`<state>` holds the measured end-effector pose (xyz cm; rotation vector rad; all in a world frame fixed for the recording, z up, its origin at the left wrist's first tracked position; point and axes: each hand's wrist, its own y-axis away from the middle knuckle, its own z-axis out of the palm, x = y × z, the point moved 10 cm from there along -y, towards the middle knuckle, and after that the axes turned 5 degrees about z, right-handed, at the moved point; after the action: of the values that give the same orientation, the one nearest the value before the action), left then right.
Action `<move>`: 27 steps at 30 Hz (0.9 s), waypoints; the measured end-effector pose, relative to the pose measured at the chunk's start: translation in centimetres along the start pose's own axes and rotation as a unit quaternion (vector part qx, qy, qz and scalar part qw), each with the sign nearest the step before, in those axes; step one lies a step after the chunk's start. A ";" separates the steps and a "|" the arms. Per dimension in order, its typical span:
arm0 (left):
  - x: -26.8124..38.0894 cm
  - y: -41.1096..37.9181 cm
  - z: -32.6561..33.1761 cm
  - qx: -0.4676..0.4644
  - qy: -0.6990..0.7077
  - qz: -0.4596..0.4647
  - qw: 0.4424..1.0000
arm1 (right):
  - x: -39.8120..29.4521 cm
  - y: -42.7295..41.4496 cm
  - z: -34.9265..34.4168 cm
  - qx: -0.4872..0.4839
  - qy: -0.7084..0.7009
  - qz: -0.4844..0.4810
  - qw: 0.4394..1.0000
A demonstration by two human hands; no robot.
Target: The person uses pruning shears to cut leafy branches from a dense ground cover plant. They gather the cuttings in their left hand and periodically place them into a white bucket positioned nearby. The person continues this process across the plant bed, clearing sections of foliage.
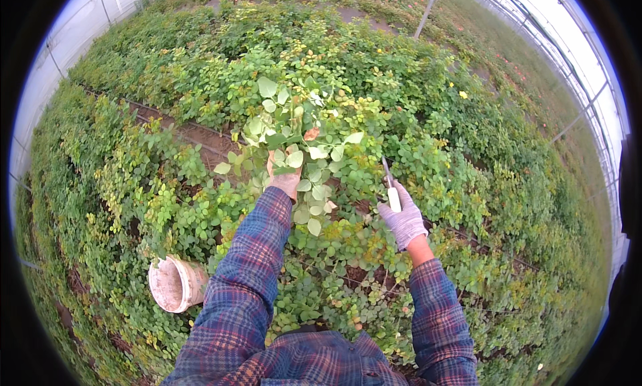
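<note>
In a pale knitted glove, my left hand (285, 174) is closed around a bunch of leafy cut stems (296, 135). Broad pale-green leaves spread above it and droop to its right, covering most of the fingers. One reddish-brown dried leaf (311, 134) stands out in the bunch. Lower and to the right, my right hand (405, 216), gloved in light purple-grey, grips pruning shears (393, 194). A white handle shows at the palm, and the dark metal blades point up and away among rose foliage. Whether the blades are spread or together is too small to tell.
Dense rose bushes (190, 210) surround me on all sides. A dirty white bucket (175, 285) lies tilted in the foliage at lower left. A soil strip with dark irrigation tubing (200, 140) runs between rows. Metal greenhouse poles (426, 12) and a thin wire (346, 276) cross the area.
</note>
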<state>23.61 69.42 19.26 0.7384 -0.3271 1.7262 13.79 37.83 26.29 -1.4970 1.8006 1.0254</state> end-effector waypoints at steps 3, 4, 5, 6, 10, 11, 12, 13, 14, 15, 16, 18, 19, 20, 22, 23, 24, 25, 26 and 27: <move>0.2 0.3 -1.1 0.005 -0.082 0.008 0.997 | -8.0 3.5 2.2 -0.020 0.231 -0.098 0.968; -0.3 0.3 -0.6 0.003 -0.151 0.018 0.988 | -8.5 3.3 2.2 -0.014 0.252 -0.107 0.962; -0.4 0.2 -0.3 -0.002 -0.243 0.030 0.970 | -8.8 3.1 2.3 -0.009 0.271 -0.115 0.956; -0.4 -0.1 0.0 -0.007 -0.344 0.044 0.938 | -9.1 2.7 2.4 -0.003 0.294 -0.110 0.949; -1.9 1.6 4.7 -0.155 -0.870 0.066 0.464 | -7.3 1.7 2.8 0.001 0.345 -0.083 0.935; -2.0 2.9 6.1 -0.180 -0.903 0.058 0.387 | -6.9 1.7 2.8 0.001 0.349 -0.064 0.935; -2.7 2.5 5.4 -0.191 -0.912 0.013 0.363 | -6.9 1.5 3.1 0.000 0.350 -0.048 0.935; -2.6 2.6 5.4 -0.192 -0.914 0.033 0.357 | -6.7 1.4 3.2 0.000 0.352 -0.033 0.935; -2.5 3.0 5.3 -0.194 -0.915 0.053 0.351 | -6.5 1.4 3.4 0.005 0.346 -0.036 0.938; -2.4 3.6 5.7 -0.196 -0.915 0.071 0.346 | -6.5 1.5 3.4 0.009 0.352 -0.049 0.935; -2.7 4.2 6.4 -0.219 -0.915 0.092 0.327 | -6.6 1.6 3.5 0.014 0.358 -0.061 0.932; -3.1 5.5 8.0 -0.242 -0.915 0.118 0.301 | -6.7 1.7 3.6 0.018 0.374 -0.078 0.924; -3.3 6.0 8.6 -0.252 -0.915 0.131 0.286 | -6.8 1.5 3.9 0.018 0.384 -0.083 0.919; -4.7 4.5 6.2 -0.238 -0.927 0.033 0.289 | -6.8 1.4 4.2 0.017 0.393 -0.088 0.915; -5.7 4.6 6.2 -0.256 -0.924 0.032 0.281 | -6.8 1.1 5.0 0.006 0.398 -0.099 0.912; -6.0 4.7 6.1 -0.265 -0.923 0.031 0.276 | -6.8 1.0 5.5 -0.001 0.400 -0.106 0.911; -6.6 5.5 6.3 -0.278 -0.922 0.003 0.270 | -5.7 0.4 5.6 -0.016 0.390 -0.076 0.917; -6.6 5.9 6.9 -0.278 -0.918 0.015 0.284 | -4.4 -0.1 5.8 -0.041 0.328 -0.051 0.942; -6.6 6.2 7.4 -0.277 -0.913 0.026 0.298 | -2.6 -0.7 6.1 -0.066 0.264 -0.026 0.962; -6.7 6.5 7.7 -0.276 -0.908 0.037 0.314 | -0.9 -1.4 6.5 -0.090 0.199 -0.001 0.976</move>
<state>20.71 57.93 21.96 1.7697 -2.3027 -0.2108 15.09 43.62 23.25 -1.9253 2.0136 0.9574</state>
